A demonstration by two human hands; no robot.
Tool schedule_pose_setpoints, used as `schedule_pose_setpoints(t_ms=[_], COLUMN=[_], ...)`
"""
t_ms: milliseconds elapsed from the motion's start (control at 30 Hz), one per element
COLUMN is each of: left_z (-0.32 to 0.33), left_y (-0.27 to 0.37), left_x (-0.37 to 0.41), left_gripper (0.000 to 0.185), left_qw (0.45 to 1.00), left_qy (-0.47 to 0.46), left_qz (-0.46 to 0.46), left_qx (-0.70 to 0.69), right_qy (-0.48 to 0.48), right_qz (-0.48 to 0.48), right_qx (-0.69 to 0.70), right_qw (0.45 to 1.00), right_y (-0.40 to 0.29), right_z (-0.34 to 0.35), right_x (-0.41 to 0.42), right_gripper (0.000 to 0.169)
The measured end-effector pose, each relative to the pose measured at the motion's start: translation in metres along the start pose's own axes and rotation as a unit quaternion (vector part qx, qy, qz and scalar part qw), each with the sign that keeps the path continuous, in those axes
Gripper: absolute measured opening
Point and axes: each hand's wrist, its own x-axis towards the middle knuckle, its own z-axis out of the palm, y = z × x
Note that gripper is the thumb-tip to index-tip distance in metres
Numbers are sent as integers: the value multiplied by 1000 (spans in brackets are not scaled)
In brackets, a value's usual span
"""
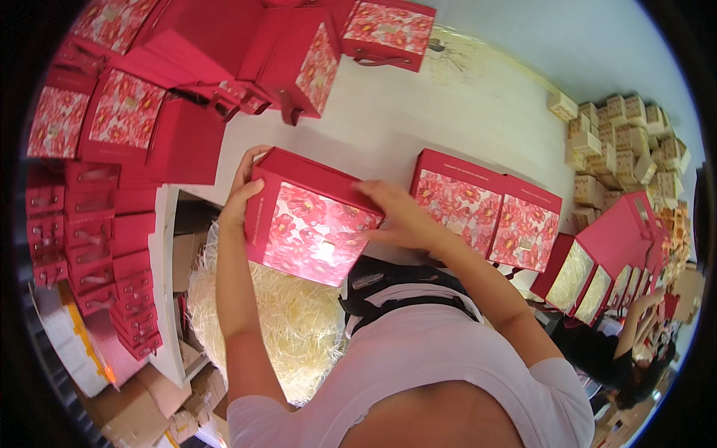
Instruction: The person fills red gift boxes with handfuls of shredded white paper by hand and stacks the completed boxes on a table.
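A red gift box (313, 229) with a floral-printed front panel is held tilted in front of me, above a sack of pale shredded filler. My left hand (242, 193) grips its left end, the thumb on the front and the fingers behind. At the box's right end is my right hand (400, 215), slightly blurred, with its fingers over the upper side and its thumb by the floral panel. Just right of that hand, two more floral gift boxes (456, 207) (526, 229) stand side by side on the white table (381, 117). The held box's underside is hidden.
Stacked red gift boxes (126, 109) crowd the left, and others stand at the table's far side. Pale shredded filler (280, 330) fills a sack below. Small cream cartons (622, 140) are piled at right, near open boxes (571, 274) holding filler. Another person's arm (636, 322) shows at far right.
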Motion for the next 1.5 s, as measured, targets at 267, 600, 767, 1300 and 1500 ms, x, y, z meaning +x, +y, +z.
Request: schedule_pose_setpoints(t_ms=[267,600,767,1300,1500], left_z=[23,1,-7,13,46], left_y=[-48,-85,-193,-81,-150], left_x=[106,-30,-147,-65,-47], left_gripper=[61,29,26,36,55], left_qw=[953,801,917,952,828], left_qy=[-153,320,288,106,53], left_qz=[-103,131,-70,-34,16], left_qx=[242,489,267,-284,559], right_qy=[-44,-75,-138,121,379], right_qz=[200,280,235,324,344], right_qx=[11,60,52,417,697], right_qw=[979,955,961,841,502], right_y=[17,6,7,-40,-49], right_z=[67,84,89,15,-58], right_x=[-64,-62,-59,-68,5], right_gripper=[86,83,81,20,6])
